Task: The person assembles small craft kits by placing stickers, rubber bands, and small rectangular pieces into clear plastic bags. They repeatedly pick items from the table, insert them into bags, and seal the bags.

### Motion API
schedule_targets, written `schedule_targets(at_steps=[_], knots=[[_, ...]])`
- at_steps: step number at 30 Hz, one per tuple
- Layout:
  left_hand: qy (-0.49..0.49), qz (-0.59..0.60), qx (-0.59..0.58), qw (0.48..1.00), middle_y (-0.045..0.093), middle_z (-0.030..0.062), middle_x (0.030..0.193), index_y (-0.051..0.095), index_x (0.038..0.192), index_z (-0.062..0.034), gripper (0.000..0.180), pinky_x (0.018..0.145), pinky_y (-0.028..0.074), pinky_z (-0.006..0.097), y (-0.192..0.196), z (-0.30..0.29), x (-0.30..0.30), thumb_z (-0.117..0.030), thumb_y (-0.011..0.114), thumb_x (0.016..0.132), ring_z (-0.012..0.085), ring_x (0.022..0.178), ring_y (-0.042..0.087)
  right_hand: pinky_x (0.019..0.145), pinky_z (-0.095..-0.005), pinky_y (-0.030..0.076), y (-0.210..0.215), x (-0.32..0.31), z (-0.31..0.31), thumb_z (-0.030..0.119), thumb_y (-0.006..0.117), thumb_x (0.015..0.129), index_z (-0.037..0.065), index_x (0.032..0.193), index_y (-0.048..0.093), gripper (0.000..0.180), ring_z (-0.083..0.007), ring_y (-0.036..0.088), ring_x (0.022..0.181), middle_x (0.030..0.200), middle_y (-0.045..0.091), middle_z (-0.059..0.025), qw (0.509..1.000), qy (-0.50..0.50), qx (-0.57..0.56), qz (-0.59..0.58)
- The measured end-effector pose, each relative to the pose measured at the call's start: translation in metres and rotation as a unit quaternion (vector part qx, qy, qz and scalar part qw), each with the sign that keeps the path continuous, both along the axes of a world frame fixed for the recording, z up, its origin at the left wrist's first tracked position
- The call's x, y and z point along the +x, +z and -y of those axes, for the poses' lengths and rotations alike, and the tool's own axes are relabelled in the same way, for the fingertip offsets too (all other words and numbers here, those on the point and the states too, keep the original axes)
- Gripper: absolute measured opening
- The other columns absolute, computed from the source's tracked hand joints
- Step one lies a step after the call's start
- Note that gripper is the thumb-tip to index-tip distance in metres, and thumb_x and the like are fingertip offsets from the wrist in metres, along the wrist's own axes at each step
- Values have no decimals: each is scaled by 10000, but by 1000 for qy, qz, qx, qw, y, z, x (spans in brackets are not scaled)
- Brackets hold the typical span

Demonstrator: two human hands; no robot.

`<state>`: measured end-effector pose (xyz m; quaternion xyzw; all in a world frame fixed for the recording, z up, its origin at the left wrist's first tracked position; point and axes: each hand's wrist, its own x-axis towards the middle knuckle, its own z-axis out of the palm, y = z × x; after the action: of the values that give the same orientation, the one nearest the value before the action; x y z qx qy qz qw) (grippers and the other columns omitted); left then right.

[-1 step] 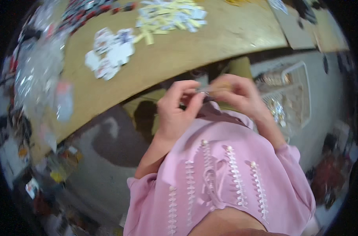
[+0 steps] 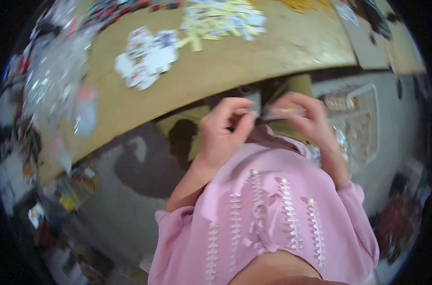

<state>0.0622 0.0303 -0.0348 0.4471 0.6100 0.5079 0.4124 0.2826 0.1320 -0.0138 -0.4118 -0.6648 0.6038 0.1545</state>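
The right hand [image 2: 307, 116] now stands farther right of the left hand [image 2: 224, 128], widening the gap; handling appears unfinished. The left thumb and forefinger pinch a small shiny item [image 2: 256, 114] near side of the worktable [image 2: 216, 66]. Right-hand grip: blurred, cannot tell.

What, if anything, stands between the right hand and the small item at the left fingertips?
Nothing visible blocks the right hand; only the blurred thing it holds extends into the gap toward the small item pinched by the left hand.
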Motion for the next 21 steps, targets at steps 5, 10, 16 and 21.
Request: schedule_targets(at_steps=[5,10,16,21], knots=[[0,-83,129,988,735,91,869,726,1022,-30,97,608,554,298,8,-2,-32,13,745,937,156,658,698,720,-445,557,12,102,-22,85,712,961,-3,1156,747,217,-352,746,831,946,752,-236,865,-25,235,442],[118,-174,141,968,752,69,812,754,1012,-64,58,600,554,304,26,12,-75,-41,764,960,156,641,708,757,-563,564,-127,324,-6,231,702,930,25,995,759,224,-471,726,878,936,732,-263,779,80,165,599],[292,-465,29,835,786,121,1002,773,1114,-54,152,785,569,393,31,31,-190,-154,719,1013,266,879,733,807,-514,599,-195,382,23,220,818,829,15,979,760,260,-420,753,924,992,770,-228,787,130,122,591],[348,-688,-109,627,764,155,1154,760,1164,-26,247,1019,515,487,-14,58,-299,-216,696,1019,374,1158,660,823,-477,591,-71,194,-13,156,823,845,-20,1040,768,268,-400,759,951,996,769,-250,863,100,80,488]])
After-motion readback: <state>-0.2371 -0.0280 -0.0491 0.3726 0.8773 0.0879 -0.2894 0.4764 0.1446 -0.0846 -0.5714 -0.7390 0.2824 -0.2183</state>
